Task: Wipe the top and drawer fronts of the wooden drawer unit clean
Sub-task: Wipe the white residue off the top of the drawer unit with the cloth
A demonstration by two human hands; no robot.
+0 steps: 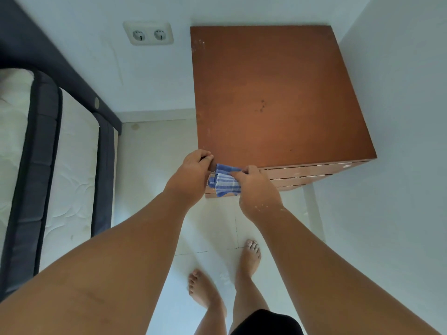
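Observation:
The wooden drawer unit stands in the room's corner, its bare reddish-brown top facing me with a few dark specks. Its drawer fronts show below the front edge as thin strips with chipped white marks. A blue and white striped cloth is bunched against the drawer fronts at the unit's front left corner. My right hand grips the cloth from the right. My left hand curls its fingers over the top's front left corner, touching the cloth's left side.
A mattress with dark edging leans at the left, with a dark bed frame behind it. A double wall socket sits left of the unit. White walls close in behind and right. My bare feet stand on pale floor tiles.

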